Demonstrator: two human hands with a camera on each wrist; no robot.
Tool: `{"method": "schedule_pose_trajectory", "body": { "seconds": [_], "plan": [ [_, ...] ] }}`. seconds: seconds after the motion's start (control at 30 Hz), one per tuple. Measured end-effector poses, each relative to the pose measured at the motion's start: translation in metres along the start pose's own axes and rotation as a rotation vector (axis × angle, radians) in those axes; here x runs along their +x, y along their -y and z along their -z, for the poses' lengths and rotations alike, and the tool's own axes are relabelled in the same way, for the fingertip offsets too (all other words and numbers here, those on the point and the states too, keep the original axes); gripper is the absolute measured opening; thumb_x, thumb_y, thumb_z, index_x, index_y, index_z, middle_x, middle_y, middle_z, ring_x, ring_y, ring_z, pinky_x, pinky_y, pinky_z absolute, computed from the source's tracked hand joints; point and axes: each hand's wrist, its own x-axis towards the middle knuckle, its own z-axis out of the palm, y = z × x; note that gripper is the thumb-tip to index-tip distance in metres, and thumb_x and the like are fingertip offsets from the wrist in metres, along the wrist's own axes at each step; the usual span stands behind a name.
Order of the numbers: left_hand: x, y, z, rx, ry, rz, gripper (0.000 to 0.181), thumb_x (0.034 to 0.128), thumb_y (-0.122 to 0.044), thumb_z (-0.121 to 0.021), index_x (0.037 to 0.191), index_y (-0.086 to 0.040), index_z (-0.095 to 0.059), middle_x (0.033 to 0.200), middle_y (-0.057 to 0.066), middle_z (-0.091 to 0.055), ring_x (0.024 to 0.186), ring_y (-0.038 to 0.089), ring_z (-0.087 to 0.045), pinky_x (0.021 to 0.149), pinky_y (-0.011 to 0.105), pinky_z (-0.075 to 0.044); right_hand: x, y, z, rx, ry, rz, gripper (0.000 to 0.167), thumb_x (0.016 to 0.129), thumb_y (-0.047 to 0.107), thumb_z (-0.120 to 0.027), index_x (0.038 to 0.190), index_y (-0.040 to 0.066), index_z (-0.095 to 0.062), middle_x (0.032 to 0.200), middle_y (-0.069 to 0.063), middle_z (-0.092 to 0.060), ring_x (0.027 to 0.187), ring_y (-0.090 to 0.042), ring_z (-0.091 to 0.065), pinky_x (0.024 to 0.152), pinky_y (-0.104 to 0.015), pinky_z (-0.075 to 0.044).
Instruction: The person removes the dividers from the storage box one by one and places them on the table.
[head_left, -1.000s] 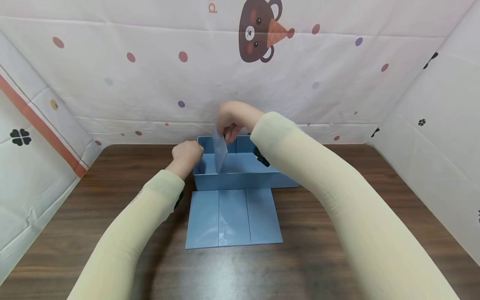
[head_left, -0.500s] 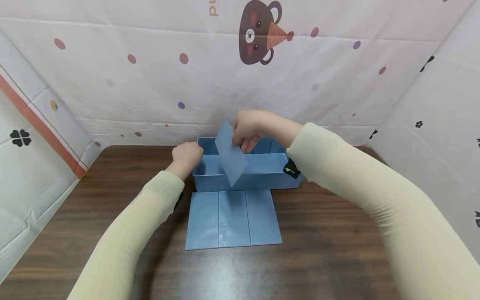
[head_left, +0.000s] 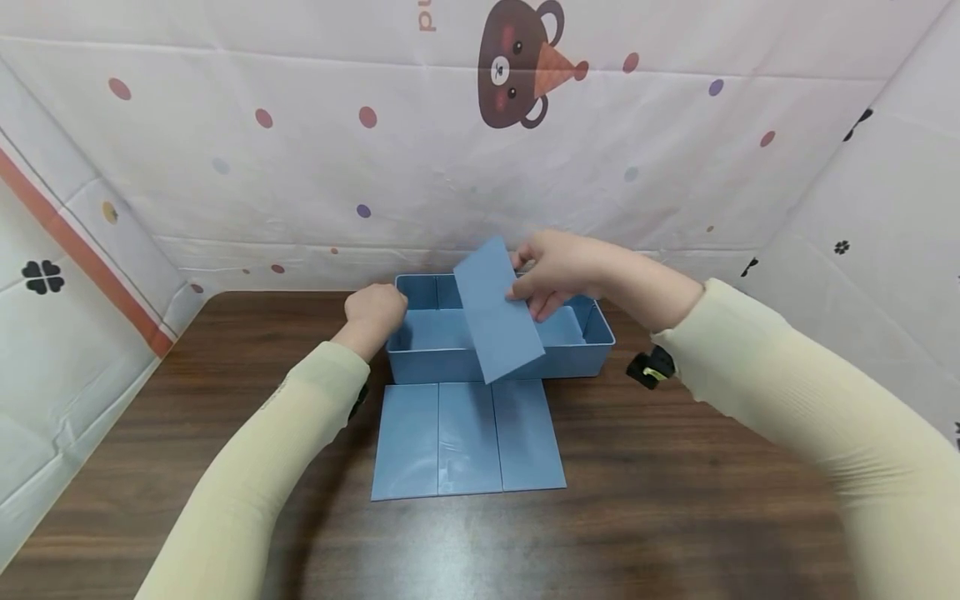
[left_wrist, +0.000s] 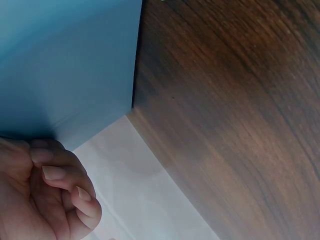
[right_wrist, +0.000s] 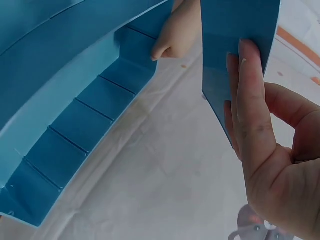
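Observation:
A long blue open-topped box (head_left: 420,365) stands at the back of the table. My left hand (head_left: 377,310) grips its left end at the rim, with curled fingers (left_wrist: 67,175) against the outside of the wall in the left wrist view. My right hand (head_left: 558,271) pinches a thin blue rectangular panel (head_left: 495,312) by its right edge, between thumb and straight fingers. This panel is tilted above the box and hides part of its front wall. Grooves line the box's inner walls in the right wrist view.
Three blue panels (head_left: 468,437) lie flat side by side on the dark wooden table (head_left: 660,500), just in front of the box. A patterned white sheet (head_left: 300,183) rises close behind the box, with more sheeting on both sides.
My right hand has lifted the panel out of the box and moved right, turning its broad face toward the head camera. My left hand has stayed at the box's left end.

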Motion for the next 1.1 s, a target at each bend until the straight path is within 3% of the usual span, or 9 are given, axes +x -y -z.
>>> {"method": "schedule_pose_trajectory", "body": {
  "seconds": [0.2,0.37,0.63,0.83,0.97,1.1],
  "plan": [
    [0.000,0.000,-0.001,-0.018,0.001,0.010,0.039,0.1100,-0.020,-0.040,0.093,-0.006,-0.073,0.092,0.014,-0.071,0.076,0.021,-0.058,0.064,0.038,-0.052,-0.021,-0.024,0.000,0.013,-0.005,-0.002,0.052,0.103,0.011,-0.059,0.145,-0.006,-0.035,0.069,-0.001,-0.062,0.065,-0.011,-0.067,0.073,-0.030,-0.062],
    [-0.001,0.000,-0.001,-0.017,0.003,0.008,0.039,0.1096,-0.019,-0.041,0.092,-0.007,-0.073,0.092,0.014,-0.071,0.076,0.021,-0.057,0.064,0.037,-0.051,-0.035,-0.058,-0.004,0.038,0.056,0.016,0.057,0.103,0.014,-0.059,0.147,-0.009,-0.030,0.071,0.001,-0.065,0.068,-0.011,-0.067,0.073,-0.030,-0.062],
    [0.000,0.000,-0.001,-0.046,-0.013,0.025,0.040,0.1094,-0.019,-0.040,0.090,-0.006,-0.073,0.090,0.013,-0.071,0.073,0.019,-0.055,0.061,0.035,-0.048,-0.054,-0.113,-0.019,0.142,0.125,-0.047,0.040,0.101,0.013,-0.061,0.132,-0.007,-0.044,0.074,-0.001,-0.065,0.065,-0.010,-0.066,0.068,-0.028,-0.062],
    [0.000,0.000,-0.001,-0.060,-0.016,0.039,0.041,0.1094,-0.021,-0.040,0.088,-0.007,-0.072,0.088,0.013,-0.070,0.073,0.019,-0.055,0.061,0.035,-0.048,-0.061,-0.147,-0.033,0.186,0.130,-0.091,0.029,0.101,0.014,-0.062,0.119,-0.008,-0.055,0.073,0.000,-0.060,0.062,-0.007,-0.062,0.067,-0.028,-0.062],
    [0.000,0.000,-0.001,-0.067,-0.010,0.044,0.042,0.1097,-0.022,-0.039,0.089,-0.006,-0.072,0.090,0.013,-0.071,0.073,0.020,-0.055,0.062,0.036,-0.050,-0.060,-0.164,-0.038,0.217,0.117,-0.116,0.016,0.102,0.014,-0.060,0.103,-0.002,-0.056,0.070,0.001,-0.057,0.060,-0.006,-0.062,0.066,-0.027,-0.061],
    [0.000,0.000,0.000,-0.053,-0.008,0.035,0.041,0.1098,-0.021,-0.039,0.092,-0.006,-0.073,0.091,0.014,-0.071,0.073,0.019,-0.055,0.063,0.037,-0.051,-0.057,-0.175,-0.043,0.227,0.103,-0.143,0.015,0.102,0.013,-0.059,0.090,0.005,-0.053,0.068,0.001,-0.056,0.060,-0.007,-0.061,0.065,-0.026,-0.061]
  ]
}}
